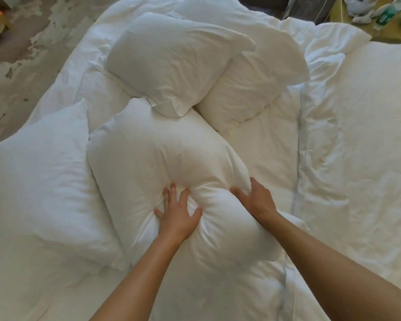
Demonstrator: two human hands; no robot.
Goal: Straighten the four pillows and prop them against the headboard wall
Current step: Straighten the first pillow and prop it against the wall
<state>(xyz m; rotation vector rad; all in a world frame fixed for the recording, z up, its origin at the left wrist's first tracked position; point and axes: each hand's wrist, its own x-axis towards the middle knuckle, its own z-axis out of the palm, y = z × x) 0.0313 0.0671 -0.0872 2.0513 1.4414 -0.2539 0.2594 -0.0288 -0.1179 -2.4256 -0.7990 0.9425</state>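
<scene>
Several white pillows lie on the bed. The nearest pillow (162, 158) lies at the centre, running away from me. My left hand (177, 212) presses into its near end with fingers spread and dug into the fabric. My right hand (255, 200) clasps the same pillow's right side. A second pillow (42, 181) lies flat to the left, touching it. A third pillow (171, 59) lies further back, its corner resting on the centre pillow. The fourth pillow (259, 84) sits partly under the third, to the right.
A rumpled white duvet (357, 147) covers the bed's right side. A patchy grey wall (33, 42) runs along the left. A wooden bedside table (380, 22) with bottles and cables stands at the top right.
</scene>
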